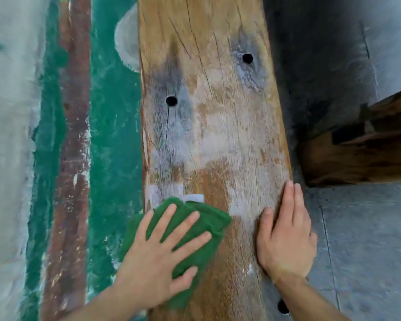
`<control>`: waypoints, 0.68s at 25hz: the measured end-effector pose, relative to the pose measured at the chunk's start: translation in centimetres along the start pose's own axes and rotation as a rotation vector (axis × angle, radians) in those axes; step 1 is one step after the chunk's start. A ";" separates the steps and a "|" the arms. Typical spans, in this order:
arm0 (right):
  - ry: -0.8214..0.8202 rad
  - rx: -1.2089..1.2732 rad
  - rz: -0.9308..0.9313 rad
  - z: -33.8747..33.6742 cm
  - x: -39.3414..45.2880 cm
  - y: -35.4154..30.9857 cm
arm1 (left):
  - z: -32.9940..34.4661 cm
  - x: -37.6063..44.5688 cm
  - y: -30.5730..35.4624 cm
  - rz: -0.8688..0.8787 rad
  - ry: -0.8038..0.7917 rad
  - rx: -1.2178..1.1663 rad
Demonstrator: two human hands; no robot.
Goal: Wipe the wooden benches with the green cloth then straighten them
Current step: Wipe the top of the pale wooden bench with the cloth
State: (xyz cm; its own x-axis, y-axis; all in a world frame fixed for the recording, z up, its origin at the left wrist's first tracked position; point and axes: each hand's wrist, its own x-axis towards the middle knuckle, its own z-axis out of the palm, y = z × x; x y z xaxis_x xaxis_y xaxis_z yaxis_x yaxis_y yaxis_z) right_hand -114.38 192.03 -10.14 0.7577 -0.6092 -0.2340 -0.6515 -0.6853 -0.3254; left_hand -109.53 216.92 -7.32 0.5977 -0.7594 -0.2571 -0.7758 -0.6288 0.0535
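A long wooden bench (pixel 208 107) runs away from me down the middle of the view, its top pale with dust and pierced by dark round holes. The green cloth (pixel 208 218) lies crumpled on the bench's near left part. My left hand (pixel 162 256) presses flat on the cloth with fingers spread. My right hand (pixel 287 235) rests flat on the bench's right edge, fingers straight and together. A second, darker wooden bench (pixel 361 149) juts in from the right, its end close to the first bench's right side.
A wall (pixel 111 135) painted green with worn patches and a rusty brown strip (pixel 72 144) stands along the bench's left side. Grey concrete floor (pixel 366 239) with cracks lies to the right, below the second bench.
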 end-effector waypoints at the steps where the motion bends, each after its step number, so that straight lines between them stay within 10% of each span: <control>1: -0.004 -0.009 0.004 0.1 0.1 0.0 | -0.1 1.8 -2.8 -0.039 0.030 0.027; 6: -0.005 0.048 0.002 0.0 0.3 -0.2 | -5.9 26.8 -11.5 -0.595 0.182 -0.124; 8: -0.003 0.073 0.004 -0.1 0.7 -0.4 | -6.4 31.2 -8.9 -0.569 0.151 -0.101; 12: -0.020 0.086 -0.025 -0.4 0.4 0.1 | -2.7 18.3 -0.3 0.017 0.080 0.018; 17: -0.071 0.062 -0.028 -0.7 0.4 0.2 | -4.5 16.5 -9.3 -0.288 0.085 0.043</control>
State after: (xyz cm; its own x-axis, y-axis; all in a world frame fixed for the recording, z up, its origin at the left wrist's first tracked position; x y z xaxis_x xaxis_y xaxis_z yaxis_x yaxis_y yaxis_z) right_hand -114.22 191.43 -9.67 0.7775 -0.5593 -0.2874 -0.6284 -0.6739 -0.3885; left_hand -91.53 209.52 -7.70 0.8076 -0.5636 -0.1737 -0.5789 -0.8138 -0.0514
